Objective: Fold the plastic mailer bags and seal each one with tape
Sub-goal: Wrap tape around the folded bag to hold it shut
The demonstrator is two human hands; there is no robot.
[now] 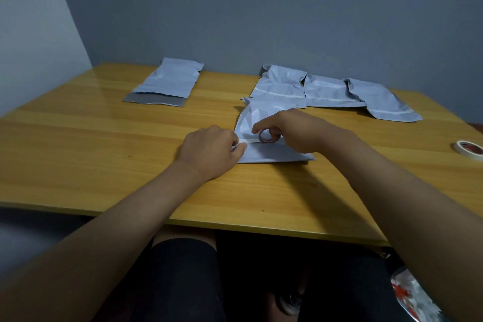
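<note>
Pale grey plastic, folded over on itself, makes up the mailer bag lying flat on the honey-coloured wooden table, in front of the person and a little right of centre. The left hand has its fingers curled down onto the bag's left edge, pinning the free end of a cream strip of tape against the plastic. The right hand grips a small brown-cored tape roll standing on edge on the bag, touching the fold, with the strip stretched between the two hands. Behind it, three taped folded mailers overlap in a row near the grey wall. To the far left lies a flat unfolded mailer pile. A second cream tape roll rests at the table's right edge.
</note>
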